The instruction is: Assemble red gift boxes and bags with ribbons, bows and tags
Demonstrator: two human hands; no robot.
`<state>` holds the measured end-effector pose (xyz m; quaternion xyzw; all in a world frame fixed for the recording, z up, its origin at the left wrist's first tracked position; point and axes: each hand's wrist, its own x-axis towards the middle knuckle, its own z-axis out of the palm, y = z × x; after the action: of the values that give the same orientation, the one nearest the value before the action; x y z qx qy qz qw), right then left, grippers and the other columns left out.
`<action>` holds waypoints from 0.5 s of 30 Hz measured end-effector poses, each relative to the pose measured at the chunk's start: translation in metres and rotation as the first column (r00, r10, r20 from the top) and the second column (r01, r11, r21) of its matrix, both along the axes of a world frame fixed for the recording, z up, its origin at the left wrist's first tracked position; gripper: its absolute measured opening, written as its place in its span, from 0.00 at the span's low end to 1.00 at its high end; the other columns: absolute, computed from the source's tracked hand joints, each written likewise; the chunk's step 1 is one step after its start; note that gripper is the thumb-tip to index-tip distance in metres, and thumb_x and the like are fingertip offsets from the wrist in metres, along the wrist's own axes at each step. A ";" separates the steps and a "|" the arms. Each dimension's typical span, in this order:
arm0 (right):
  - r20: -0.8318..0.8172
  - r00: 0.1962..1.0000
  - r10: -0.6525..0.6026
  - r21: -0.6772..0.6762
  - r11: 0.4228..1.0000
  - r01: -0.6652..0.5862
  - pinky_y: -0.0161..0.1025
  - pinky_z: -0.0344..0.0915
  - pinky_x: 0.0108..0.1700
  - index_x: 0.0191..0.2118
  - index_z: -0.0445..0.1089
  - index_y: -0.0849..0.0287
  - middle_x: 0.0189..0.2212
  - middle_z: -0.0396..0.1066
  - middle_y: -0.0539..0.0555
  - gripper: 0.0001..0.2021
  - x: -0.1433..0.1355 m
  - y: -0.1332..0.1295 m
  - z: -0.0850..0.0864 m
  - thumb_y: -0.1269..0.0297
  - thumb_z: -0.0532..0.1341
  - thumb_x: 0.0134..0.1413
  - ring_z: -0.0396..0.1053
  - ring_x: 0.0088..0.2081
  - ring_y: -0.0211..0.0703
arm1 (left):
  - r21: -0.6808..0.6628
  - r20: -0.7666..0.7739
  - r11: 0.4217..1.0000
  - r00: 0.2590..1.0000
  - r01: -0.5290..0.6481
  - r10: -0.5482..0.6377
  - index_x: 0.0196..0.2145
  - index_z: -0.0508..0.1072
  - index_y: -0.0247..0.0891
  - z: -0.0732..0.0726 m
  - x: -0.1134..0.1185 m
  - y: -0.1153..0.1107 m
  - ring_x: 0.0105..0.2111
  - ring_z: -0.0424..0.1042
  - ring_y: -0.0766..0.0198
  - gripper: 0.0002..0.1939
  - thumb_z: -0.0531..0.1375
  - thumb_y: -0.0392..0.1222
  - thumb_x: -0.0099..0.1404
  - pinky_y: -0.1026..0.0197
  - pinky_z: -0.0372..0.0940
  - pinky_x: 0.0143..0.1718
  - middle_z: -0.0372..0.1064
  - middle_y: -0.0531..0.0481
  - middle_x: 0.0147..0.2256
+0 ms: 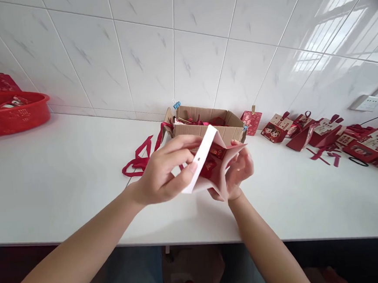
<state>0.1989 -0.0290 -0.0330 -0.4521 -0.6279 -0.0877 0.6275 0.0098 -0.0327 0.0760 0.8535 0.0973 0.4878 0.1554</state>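
Above the white table, both hands hold a small paper gift box (pixel 201 159) with its top unfolded and its mouth tilted toward me. Small red packets (pixel 208 168) lie inside it. The thumb and fingers of my left hand (pixel 167 171) pinch the white top flap, which has a small punched hole. On the other side, my right hand (pixel 239 172) wraps its fingers round the box's side. Just behind stands an open cardboard carton (pixel 204 128) holding red ribbons and other red pieces. A dark red ribbon (pixel 138 163) trails on the table left of the carton.
At the far left sits a red plastic basket (pixel 13 114) with small packets in it. Several closed red gift boxes (pixel 325 130) line the right side, near loose ribbon pieces (pixel 327 154) and a black ring (pixel 358 161). A red card (pixel 252 121) leans against the tiled wall.
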 end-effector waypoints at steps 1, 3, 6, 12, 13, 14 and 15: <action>0.026 0.999 -0.036 0.071 0.997 0.034 0.67 0.58 0.53 0.62 0.28 0.39 0.59 0.37 0.60 0.51 -0.002 -0.002 0.004 0.44 0.62 0.37 0.48 0.62 0.67 | -0.111 -0.014 0.994 1.000 0.003 -0.004 0.23 0.67 0.37 0.001 0.003 0.006 0.42 0.71 0.57 0.13 0.54 0.41 0.65 0.55 0.68 0.43 0.71 0.43 0.47; 0.050 0.992 -0.116 0.130 0.985 0.109 0.66 0.54 0.56 0.62 0.35 0.45 0.56 0.43 0.61 0.46 -0.006 -0.005 0.011 0.46 0.61 0.40 0.48 0.61 0.65 | -0.360 -0.027 0.933 1.000 -0.003 -0.007 0.25 0.67 0.37 0.002 0.011 0.019 0.44 0.71 0.55 0.16 0.53 0.47 0.67 0.54 0.67 0.45 0.71 0.43 0.45; -0.067 0.968 -0.241 -0.070 0.969 0.236 0.64 0.52 0.58 0.64 0.39 0.50 0.56 0.44 0.63 0.43 -0.008 -0.002 0.013 0.46 0.59 0.45 0.46 0.62 0.63 | -0.606 0.049 0.795 0.996 -0.028 0.072 0.31 0.66 0.38 -0.007 0.024 0.033 0.49 0.68 0.54 0.18 0.51 0.56 0.67 0.52 0.65 0.48 0.70 0.45 0.44; -0.199 0.893 -0.403 -0.480 0.835 0.270 0.67 0.49 0.55 0.67 0.43 0.52 0.57 0.46 0.66 0.45 -0.010 0.014 -0.001 0.38 0.57 0.46 0.46 0.60 0.68 | -0.684 -0.058 0.729 0.998 -0.024 -0.022 0.34 0.67 0.39 -0.051 0.040 0.036 0.51 0.66 0.53 0.15 0.61 0.54 0.60 0.51 0.63 0.52 0.67 0.45 0.47; -0.174 0.903 -0.392 -0.501 0.825 0.262 0.67 0.49 0.55 0.66 0.46 0.51 0.57 0.47 0.66 0.44 -0.011 0.015 -0.003 0.37 0.57 0.47 0.47 0.60 0.68 | -0.707 -0.074 0.707 0.995 -0.004 -0.068 0.39 0.68 0.39 -0.058 0.040 0.039 0.49 0.68 0.54 0.16 0.60 0.54 0.61 0.51 0.64 0.50 0.68 0.45 0.47; -0.149 0.915 -0.375 -0.513 0.820 0.253 0.66 0.50 0.54 0.66 0.48 0.50 0.56 0.48 0.66 0.41 -0.013 0.015 -0.004 0.37 0.55 0.49 0.48 0.59 0.68 | -0.735 -0.074 0.678 0.992 0.018 -0.107 0.43 0.67 0.40 -0.063 0.040 0.043 0.48 0.69 0.54 0.18 0.60 0.54 0.61 0.51 0.65 0.49 0.68 0.45 0.47; -0.132 0.926 -0.353 -0.517 0.822 0.239 0.65 0.51 0.54 0.65 0.51 0.50 0.55 0.50 0.66 0.37 -0.014 0.015 -0.005 0.38 0.53 0.52 0.50 0.58 0.66 | -0.754 -0.063 0.656 0.991 0.028 -0.115 0.45 0.66 0.40 -0.067 0.039 0.048 0.48 0.69 0.53 0.20 0.60 0.54 0.61 0.51 0.66 0.47 0.68 0.45 0.47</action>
<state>0.1844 -0.0141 -0.0384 -0.6960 -0.4770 0.0292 0.5359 0.0486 0.0157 0.0087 0.7407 0.2643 0.3518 0.5077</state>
